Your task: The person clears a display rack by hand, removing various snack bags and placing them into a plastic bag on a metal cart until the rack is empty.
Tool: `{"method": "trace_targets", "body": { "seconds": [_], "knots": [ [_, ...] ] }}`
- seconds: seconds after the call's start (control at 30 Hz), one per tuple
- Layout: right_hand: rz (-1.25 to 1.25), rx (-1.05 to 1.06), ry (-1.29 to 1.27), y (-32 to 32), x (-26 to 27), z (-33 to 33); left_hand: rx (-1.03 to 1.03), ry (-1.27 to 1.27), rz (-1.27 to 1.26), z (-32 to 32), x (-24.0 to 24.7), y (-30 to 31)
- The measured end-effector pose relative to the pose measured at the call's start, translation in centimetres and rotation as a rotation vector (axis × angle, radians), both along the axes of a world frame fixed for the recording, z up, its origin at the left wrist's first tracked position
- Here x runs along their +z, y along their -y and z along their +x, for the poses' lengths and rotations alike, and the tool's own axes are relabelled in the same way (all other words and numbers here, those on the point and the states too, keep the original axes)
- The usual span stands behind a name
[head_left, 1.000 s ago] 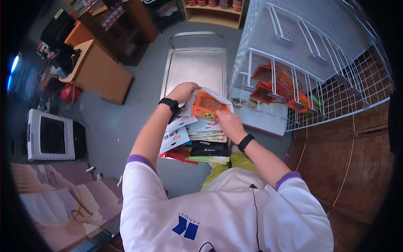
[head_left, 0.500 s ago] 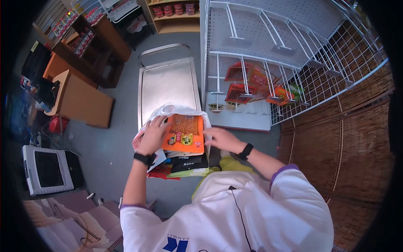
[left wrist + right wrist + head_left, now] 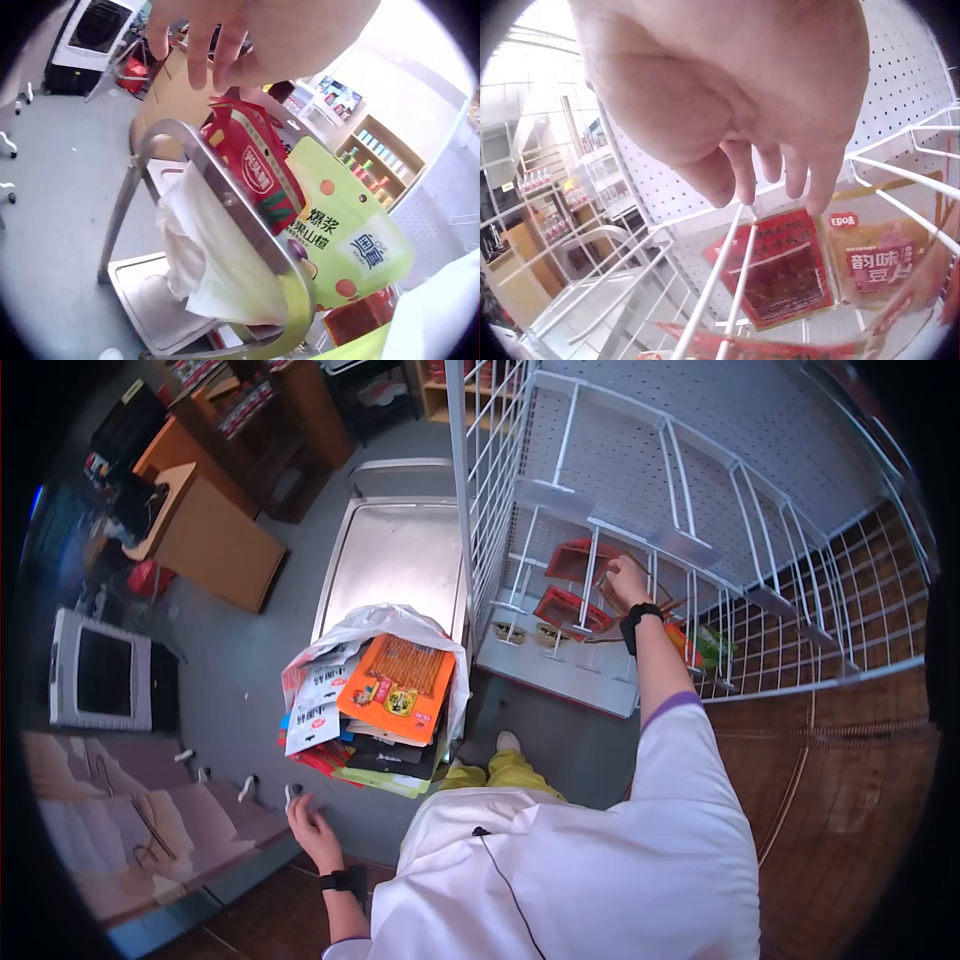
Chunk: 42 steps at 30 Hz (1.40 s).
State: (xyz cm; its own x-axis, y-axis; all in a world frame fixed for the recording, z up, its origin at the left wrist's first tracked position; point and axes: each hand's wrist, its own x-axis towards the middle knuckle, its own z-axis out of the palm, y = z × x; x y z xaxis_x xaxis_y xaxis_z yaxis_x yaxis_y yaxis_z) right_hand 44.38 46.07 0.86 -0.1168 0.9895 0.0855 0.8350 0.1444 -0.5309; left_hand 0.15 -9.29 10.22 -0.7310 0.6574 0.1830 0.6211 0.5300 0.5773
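My right hand (image 3: 627,582) reaches in among the rack's hooks, over hanging snack packets. In the right wrist view its fingers (image 3: 819,176) point down, the tips close above a red packet (image 3: 780,274) and beside a clear-fronted packet (image 3: 881,259). My left hand (image 3: 315,835) hangs loose and holds nothing, left of my body and near the cart. On the cart's near end, an orange snack packet (image 3: 397,688) lies on top of a pile in a white plastic bag (image 3: 390,618). White packets (image 3: 318,710) and a green packet (image 3: 349,225) are also in the pile.
The steel cart (image 3: 400,550) stands left of the rack, its handle (image 3: 400,464) at the far end. A white wire grid panel (image 3: 492,480) rises between cart and hooks. Several white hooks (image 3: 680,480) stick out above my right hand. A white air cooler (image 3: 100,675) stands on the left floor.
The orange packet, handled earlier by both hands, now lies on the bagged pile, released. My right hand has moved right to the rack, while the left has dropped toward my body.
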Motion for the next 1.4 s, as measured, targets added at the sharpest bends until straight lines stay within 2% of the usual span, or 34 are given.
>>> {"method": "trace_targets", "body": {
  "seconds": [0.03, 0.13, 0.23, 0.27, 0.3, 0.37, 0.4, 0.47, 0.5, 0.53, 0.57, 0.6, 0.63, 0.7, 0.77, 0.9, 0.97, 1.0, 1.1, 1.13, 1.17, 1.23, 1.27, 1.33, 1.4],
  "knots": [
    [-0.078, -0.029, 0.039, -1.0, -0.5, 0.0, 0.062, 0.035, -0.028, 0.5, -0.1, 1.2],
    [-0.189, -0.044, 0.134, -3.5, -1.4, -0.8, 0.079, 0.049, -0.116, 2.9, -0.2, 3.8],
    [-0.222, -0.05, 0.194, -5.4, -2.2, -1.7, 0.138, 0.084, -0.197, 5.9, -1.9, 7.9],
    [-0.187, 0.004, 0.235, -6.8, -3.9, -1.3, 0.133, 0.159, -0.287, 7.4, -2.2, 9.4],
    [-0.409, -0.003, 0.081, -5.4, 0.5, -3.0, 0.145, 0.233, -0.375, 9.3, -2.6, 10.9],
    [-0.354, 0.053, 0.196, -8.2, -4.0, -1.9, 0.169, 0.239, -0.417, 11.0, -4.4, 13.9],
    [-0.364, 0.061, 0.192, -9.1, -6.2, -1.0, 0.177, 0.251, -0.468, 11.4, -4.9, 15.2],
    [-0.202, 0.213, 0.163, -9.9, -9.7, 0.4, 0.217, 0.304, -0.502, 12.1, -5.4, 16.8],
    [-0.214, 0.207, 0.161, -9.9, -10.6, 0.3, 0.25, 0.363, -0.521, 12.3, -5.6, 17.2],
    [-0.17, 0.121, 0.055, -9.7, -11.2, 0.1, 0.262, 0.412, -0.484, 12.3, -5.6, 17.4],
    [-0.125, 0.033, -0.049, -9.5, -11.7, -0.2, 0.256, 0.409, -0.498, 11.9, -5.8, 17.5],
    [-0.036, 0.139, 0.116, -9.0, -11.1, -0.2, 0.267, 0.428, -0.542, 11.4, -5.9, 17.2],
    [-0.044, 0.131, 0.118, -7.9, -9.9, -0.3, 0.277, 0.447, -0.583, 10.9, -5.9, 16.6],
    [-0.232, 0.189, 0.038, -5.8, -7.0, -0.9, 0.284, 0.474, -0.532, 10.2, -5.6, 14.4],
    [-0.23, 0.203, 0.113, -4.6, -7.4, -0.7, 0.328, 0.646, -0.344, 9.3, -6.5, 12.9],
    [-0.346, 0.217, 0.062, -0.9, -5.7, 1.0, 0.27, 0.636, -0.35, 8.1, -6.7, 8.9],
    [-0.379, 0.339, 0.079, 1.1, -3.2, 1.0, 0.13, 0.516, -0.365, 7.2, -7.8, 7.9],
    [-0.437, 0.347, 0.09, 1.8, -2.5, 0.9, 0.129, 0.546, -0.349, 7.2, -7.5, 7.0],
    [-0.367, 0.331, 0.008, 4.2, -0.7, 0.6, 0.138, 0.589, -0.387, 7.2, -7.6, 6.0],
    [-0.34, 0.213, -0.105, 4.4, -1.7, 0.2, 0.14, 0.59, -0.389, 7.3, -7.5, 5.9],
    [-0.343, 0.214, -0.104, 4.7, -1.8, 0.3, 0.129, 0.577, -0.395, 7.6, -7.3, 5.7],
    [-0.253, 0.082, -0.062, 5.8, -1.2, -0.2, 0.123, 0.564, -0.404, 7.9, -7.2, 6.2],
    [-0.257, 0.086, -0.062, 6.2, -0.3, -0.5, 0.136, 0.581, -0.416, 7.9, -7.7, 6.8],
    [-0.37, 0.147, 0.292, 6.7, 1.1, -1.1, 0.158, 0.599, -0.43, 8.0, -8.0, 7.8],
    [-0.308, 0.173, 0.31, 6.7, 0.1, -1.1, 0.189, 0.609, -0.462, 8.2, -8.3, 8.8]
  ]
}}
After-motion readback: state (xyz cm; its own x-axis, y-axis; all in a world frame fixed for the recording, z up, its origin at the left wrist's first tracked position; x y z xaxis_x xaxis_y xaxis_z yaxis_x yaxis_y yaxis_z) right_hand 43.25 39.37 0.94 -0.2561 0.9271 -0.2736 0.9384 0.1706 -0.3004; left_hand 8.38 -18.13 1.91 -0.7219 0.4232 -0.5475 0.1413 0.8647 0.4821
